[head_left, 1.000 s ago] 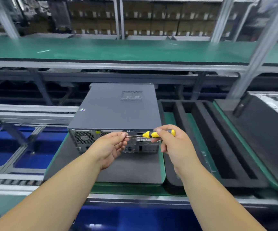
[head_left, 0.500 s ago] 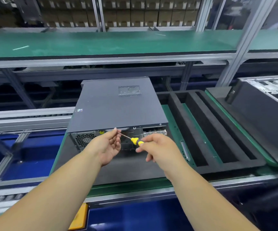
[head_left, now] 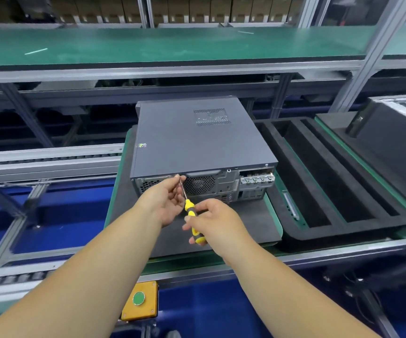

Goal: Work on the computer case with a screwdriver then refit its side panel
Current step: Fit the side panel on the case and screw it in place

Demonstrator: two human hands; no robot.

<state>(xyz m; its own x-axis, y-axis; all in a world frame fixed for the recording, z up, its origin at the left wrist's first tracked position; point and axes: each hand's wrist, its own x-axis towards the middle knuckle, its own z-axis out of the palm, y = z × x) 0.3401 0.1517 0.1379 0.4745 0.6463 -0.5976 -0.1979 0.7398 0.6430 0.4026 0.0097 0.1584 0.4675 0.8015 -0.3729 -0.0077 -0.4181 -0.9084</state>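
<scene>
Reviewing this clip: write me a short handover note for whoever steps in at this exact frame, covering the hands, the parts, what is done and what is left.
Right hand grips the yellow and black handle of the screwdriver.
Left hand pinches the shaft near its tip, steadying it at the top edge of the rear face of the computer case.
The case lies flat on a dark mat, rear face toward the person; the side panel sits on top, apparently already in place.
Whether the tip is seated in a screw cannot be seen behind the fingers.
Left: finish the screw at this spot, then check that the panel is secure.
</scene>
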